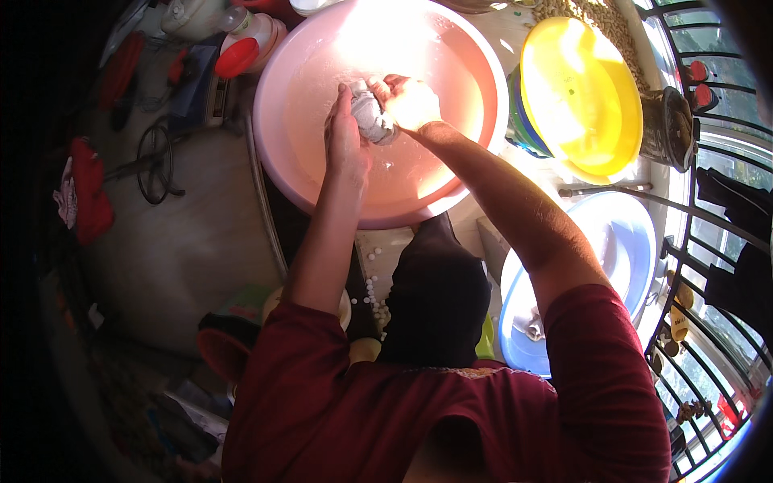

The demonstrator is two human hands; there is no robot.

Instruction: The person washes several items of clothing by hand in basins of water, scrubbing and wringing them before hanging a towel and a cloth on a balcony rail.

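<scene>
Both hands close on one bunched, whitish cloth (pixel 374 121): the right hand (pixel 412 102) curls its fingers over the upper right, while the left hand (pixel 349 135) cups the left side with its fingers only slightly bent. Held between them, the cloth is above the middle of a large, round pink basin (pixel 264 133) with what looks like water inside. Whether its lower edge touches the water, I cannot tell.

Judging by how things lie, the handling is partway along: the cloth is wadded up and not yet spread out or set down. A small pale cloth (pixel 531 325) lies in a blue basin (pixel 640 241) at the person's right, apparently set aside; how wet or clean either is cannot be made out.

Beyond the pink basin's right rim stands a bright yellow basin (pixel 584 97). Small white round pieces (pixel 372 299) are scattered on the surface beside the person's dark-clad leg (pixel 435 302). At left, a grey floor (pixel 209 225) stretches into shadow, with a red cloth (pixel 93 197) farther off. Strong daylight enters through a barred window (pixel 717 145) on the right.
</scene>
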